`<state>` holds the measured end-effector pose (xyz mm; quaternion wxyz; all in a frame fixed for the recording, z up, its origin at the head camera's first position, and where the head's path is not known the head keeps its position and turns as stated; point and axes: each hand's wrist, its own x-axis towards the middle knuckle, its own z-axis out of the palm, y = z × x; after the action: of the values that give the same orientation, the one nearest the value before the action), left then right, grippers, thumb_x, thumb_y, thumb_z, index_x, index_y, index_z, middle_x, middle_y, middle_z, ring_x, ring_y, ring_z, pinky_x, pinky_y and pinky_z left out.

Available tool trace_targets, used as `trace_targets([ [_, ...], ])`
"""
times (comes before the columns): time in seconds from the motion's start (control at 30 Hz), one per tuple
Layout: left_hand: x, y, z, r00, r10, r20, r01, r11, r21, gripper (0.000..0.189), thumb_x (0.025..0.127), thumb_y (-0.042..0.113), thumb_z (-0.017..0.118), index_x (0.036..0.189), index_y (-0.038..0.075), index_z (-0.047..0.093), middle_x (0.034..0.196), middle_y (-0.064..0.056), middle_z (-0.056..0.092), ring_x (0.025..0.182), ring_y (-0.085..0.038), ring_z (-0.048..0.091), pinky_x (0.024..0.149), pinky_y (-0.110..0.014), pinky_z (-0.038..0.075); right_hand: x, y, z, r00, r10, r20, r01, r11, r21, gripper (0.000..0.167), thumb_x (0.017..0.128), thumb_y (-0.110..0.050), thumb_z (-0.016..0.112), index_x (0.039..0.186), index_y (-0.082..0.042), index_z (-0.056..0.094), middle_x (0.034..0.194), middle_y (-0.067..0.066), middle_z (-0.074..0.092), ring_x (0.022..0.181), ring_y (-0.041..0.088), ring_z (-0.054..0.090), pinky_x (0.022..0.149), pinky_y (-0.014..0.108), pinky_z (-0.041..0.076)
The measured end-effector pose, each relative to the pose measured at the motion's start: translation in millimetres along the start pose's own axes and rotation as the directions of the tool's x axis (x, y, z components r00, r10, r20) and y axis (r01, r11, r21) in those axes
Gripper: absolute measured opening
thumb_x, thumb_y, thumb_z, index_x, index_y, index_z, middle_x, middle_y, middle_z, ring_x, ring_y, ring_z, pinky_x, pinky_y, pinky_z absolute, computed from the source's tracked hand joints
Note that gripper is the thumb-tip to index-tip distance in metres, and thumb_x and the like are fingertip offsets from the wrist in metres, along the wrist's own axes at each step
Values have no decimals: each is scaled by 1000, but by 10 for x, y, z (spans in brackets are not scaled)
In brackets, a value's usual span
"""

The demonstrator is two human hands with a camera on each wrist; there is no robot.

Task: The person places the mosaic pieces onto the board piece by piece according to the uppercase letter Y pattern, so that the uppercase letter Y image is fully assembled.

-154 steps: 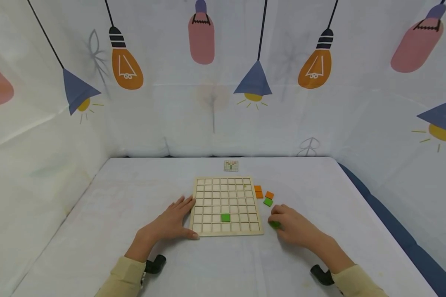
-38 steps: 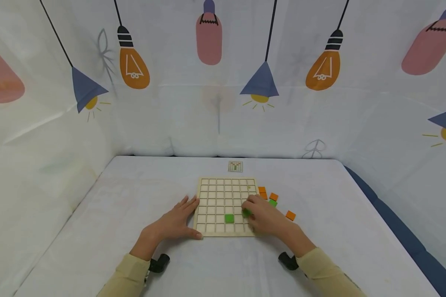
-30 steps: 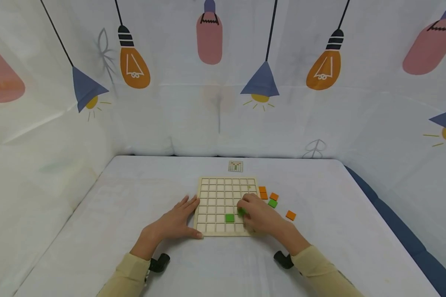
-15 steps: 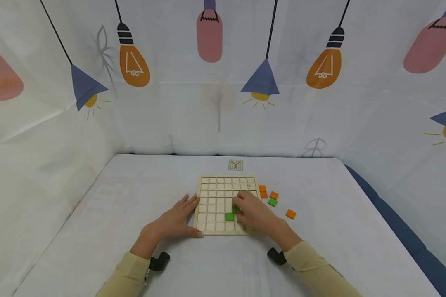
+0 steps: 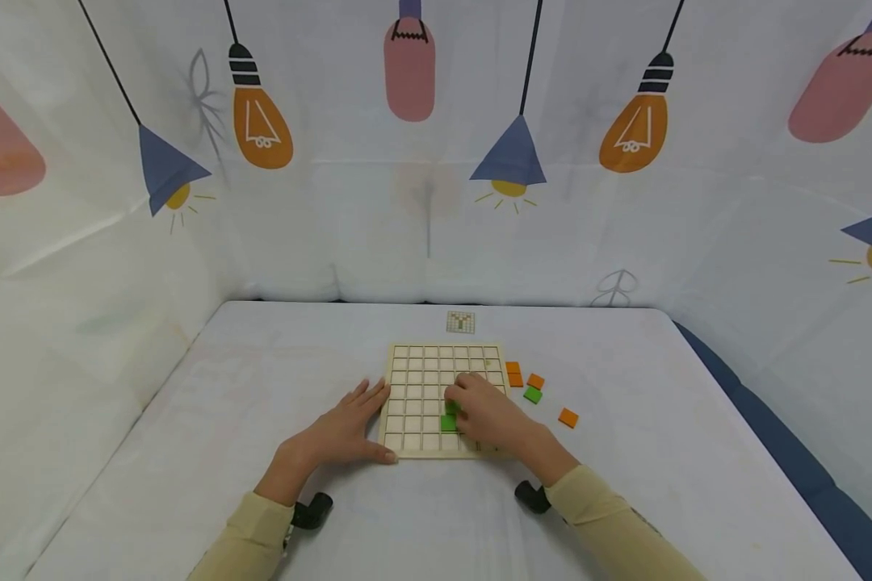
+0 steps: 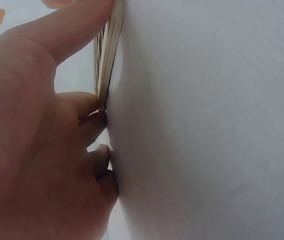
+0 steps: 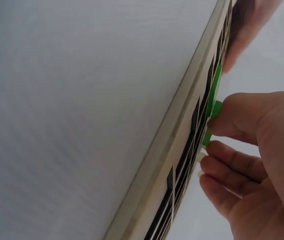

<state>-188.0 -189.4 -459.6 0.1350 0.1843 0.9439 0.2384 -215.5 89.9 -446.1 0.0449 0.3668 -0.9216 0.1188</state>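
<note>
A pale wooden grid board [image 5: 410, 403] lies on the white table. Straight fingers of my left hand [image 5: 340, 428] rest along its left edge, with the thumb at the near left corner; the left wrist view shows fingertips [image 6: 99, 127] right at the board's side. One green square tile [image 5: 447, 424] sits in a cell of the second row from the front. Just behind it, my right hand [image 5: 490, 411] pinches another green square tile [image 5: 451, 407] close over the board. The thumb [image 7: 231, 117] presses on this tile in the right wrist view, and the hand hides part of the board's right side.
Right of the board lie a pair of orange tiles [image 5: 514, 374], a single orange tile [image 5: 535, 382] touching a green tile [image 5: 533, 394], and another orange tile [image 5: 568, 418]. A small patterned card [image 5: 461, 323] lies behind the board. Patterned white cloth [image 5: 378, 226] hangs beyond the table.
My right hand has carried a green tile from the table right of the board leftward to beside the seated green tile. An orange tile now shows farther right. My left hand stays at the board.
</note>
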Motion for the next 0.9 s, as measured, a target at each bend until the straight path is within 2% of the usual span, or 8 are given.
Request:
trace_targets([
  [0.3,14,-9,7,1000,-6,3,6,1000,5,116,73,61,80,160,13,21,168,-4,17,156,-34,6,122,-58,22,37,-8,22,999,22,34,-21,1000,-20,15,91,-10,66,102,-19,68,92,-8,51,87,9,43,77,24,44],
  [0.6,12,-7,1,1000,-6,-1,6,1000,9,115,73,61,80,160,12,22,168,-5,17,156,-35,7,123,-58,22,56,-8,16,1000,-18,3,18,1000,-13,14,92,-6,65,99,-18,69,89,-7,52,84,10,44,75,25,44],
  [0.9,15,-9,7,1000,-1,0,1,1000,-1,115,73,60,80,159,12,22,168,-5,17,156,-35,7,122,-59,22,64,-36,2,1000,-19,10,19,1000,-3,13,94,-5,66,97,-16,71,92,-5,57,85,11,47,78,28,48],
])
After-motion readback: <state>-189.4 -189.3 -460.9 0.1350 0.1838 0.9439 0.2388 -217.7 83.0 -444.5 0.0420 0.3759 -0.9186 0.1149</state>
